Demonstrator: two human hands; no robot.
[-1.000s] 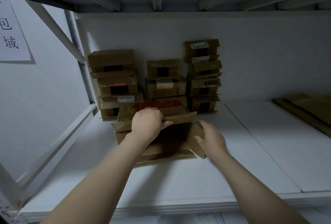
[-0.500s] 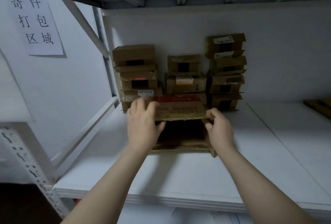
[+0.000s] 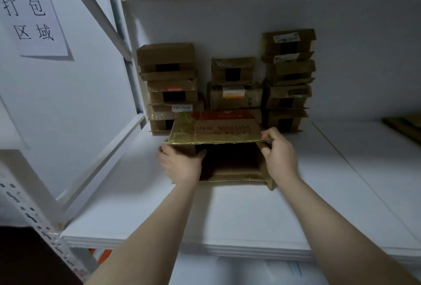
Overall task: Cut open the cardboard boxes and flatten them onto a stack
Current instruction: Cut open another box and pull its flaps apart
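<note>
Lowered, left grip (image 3: 180, 164) clasps wall of open box (image 3: 232, 172), right grip (image 3: 281, 157) pinches flap (image 3: 216, 129); stacked boxes (image 3: 288, 79) behind.

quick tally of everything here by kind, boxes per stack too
left stack boxes: 4
middle stack boxes: 3, lowest partly hidden
right stack boxes: 4
open box at front: 1
flattened cardboard pile: 1
paper sign: 1
total: 14

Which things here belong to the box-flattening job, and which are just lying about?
Job: open cardboard box, gripped by left hand and right hand; stacked boxes behind it; flattened cardboard, far right.
Not job: paper sign on wall; white shelf; perforated upright.
</note>
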